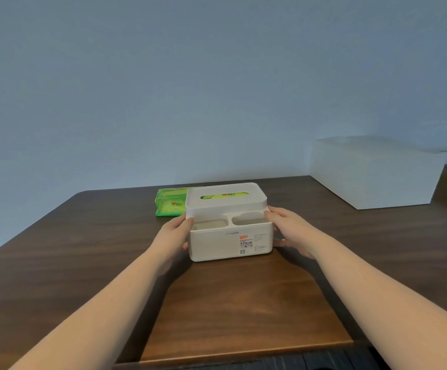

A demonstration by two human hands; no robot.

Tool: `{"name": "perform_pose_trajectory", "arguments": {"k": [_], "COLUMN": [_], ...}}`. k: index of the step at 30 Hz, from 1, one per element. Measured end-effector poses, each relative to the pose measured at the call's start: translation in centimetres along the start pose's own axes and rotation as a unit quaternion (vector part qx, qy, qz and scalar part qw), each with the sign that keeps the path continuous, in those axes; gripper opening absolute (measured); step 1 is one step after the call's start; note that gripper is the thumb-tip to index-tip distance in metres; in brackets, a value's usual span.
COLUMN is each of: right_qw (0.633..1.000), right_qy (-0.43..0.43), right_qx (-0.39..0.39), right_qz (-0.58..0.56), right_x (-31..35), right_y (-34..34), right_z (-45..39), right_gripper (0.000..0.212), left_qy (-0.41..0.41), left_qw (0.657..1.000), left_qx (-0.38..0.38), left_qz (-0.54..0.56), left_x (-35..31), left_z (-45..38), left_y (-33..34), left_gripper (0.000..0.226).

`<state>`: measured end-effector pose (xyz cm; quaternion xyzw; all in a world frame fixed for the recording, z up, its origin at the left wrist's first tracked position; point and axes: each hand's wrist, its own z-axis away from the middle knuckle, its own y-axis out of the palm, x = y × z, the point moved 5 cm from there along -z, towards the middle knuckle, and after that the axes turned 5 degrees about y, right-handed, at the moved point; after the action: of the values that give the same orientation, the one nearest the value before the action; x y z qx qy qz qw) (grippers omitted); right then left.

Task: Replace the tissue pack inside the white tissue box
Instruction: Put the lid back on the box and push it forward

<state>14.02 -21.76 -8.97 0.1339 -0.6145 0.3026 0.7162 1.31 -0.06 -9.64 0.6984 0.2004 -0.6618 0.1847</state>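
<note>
One white tissue box (pixel 230 231) sits at the centre of the frame on a dark brown wood-grain surface (pixel 243 303). It is smooth, matte plastic with rounded corners. Its lid (pixel 226 198) is a flat slab with a long oval slot, and through the slot shows a strip of bright green wrapper with a red mark: a tissue pack inside (pixel 225 195), mostly hidden by the lid. In front of the lid are two shallow, rounded open compartments side by side. The near wall carries a small label with an orange patch and dark print too small to read.

A second green tissue pack (pixel 170 204), soft, glossy film, lies flat on the surface just behind and left of the box, its right end hidden by the box.

Two bare hands hold the box. The left hand (pixel 175 232) presses its fingers flat against the box's left side, thumb at the upper edge. The right hand (pixel 287 229) does the same on the right side, thumb on the rim by the right compartment, fingers curled round the lower corner. Each grip is spread and pressed to the box, clamping it between the palms.

At the right of the frame stands one large plain white rectangular block (pixel 371 174), blurred. The surface's near edge is cut off at the bottom.
</note>
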Motion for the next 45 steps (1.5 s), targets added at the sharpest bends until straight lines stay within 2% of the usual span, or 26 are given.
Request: {"name": "perform_pose_trajectory", "arguments": {"k": [3, 5, 7, 9, 12, 15, 19, 32, 36, 45], "right_qw": [1.0, 1.0, 0.999, 0.997, 0.99, 0.988, 0.991, 0.995, 0.996, 0.994], "right_qy": [-0.006, -0.004, -0.003, -0.017, -0.042, -0.051, -0.049, -0.024, -0.025, -0.041], "right_qx": [0.007, 0.019, 0.045, 0.061, 0.066, 0.042, 0.025, -0.041, -0.056, -0.098], "right_qz": [-0.002, -0.016, 0.001, 0.055, 0.119, 0.138, 0.125, 0.084, 0.062, 0.024], "right_x": [-0.1, -0.3, -0.8, -1.1, -0.9, -0.6, -0.9, -2.3, -1.6, -0.2], "right_y": [0.2, 0.1, -0.3, -0.7, -0.3, -0.1, -1.7, -13.4, -16.4, -19.6], "right_z": [0.4, 0.8, 0.9, 0.8, 0.7, 0.1, -0.5, -4.4, -7.3, -14.5], "right_gripper": [0.038, 0.034, 0.036, 0.047, 0.051, 0.054, 0.054, 0.063, 0.063, 0.049], "left_qy": [-0.008, -0.015, -0.003, 0.028, 0.045, 0.047, 0.062, 0.09, 0.096, 0.081], "left_qw": [1.0, 0.998, 0.993, 0.981, 0.975, 0.977, 0.976, 0.959, 0.957, 0.97], "left_qx": [0.009, 0.042, 0.12, 0.173, 0.145, 0.125, 0.125, 0.21, 0.228, 0.21], "left_qz": [0.02, 0.047, 0.008, -0.079, -0.16, -0.166, -0.164, -0.169, -0.153, -0.095], "left_x": [0.1, 0.6, 0.8, 0.7, 0.6, 0.7, 0.9, 0.8, 0.4, 2.5], "left_z": [0.4, 0.4, 0.7, 1.1, 0.6, 0.0, -0.5, -9.3, -13.4, -23.4], "left_y": [0.0, -0.3, -0.4, -0.2, -0.1, 0.0, 1.3, 13.2, 16.5, 20.9], "left_gripper": [0.036, 0.04, 0.05, 0.054, 0.066, 0.083, 0.067, 0.071, 0.062, 0.083]}}
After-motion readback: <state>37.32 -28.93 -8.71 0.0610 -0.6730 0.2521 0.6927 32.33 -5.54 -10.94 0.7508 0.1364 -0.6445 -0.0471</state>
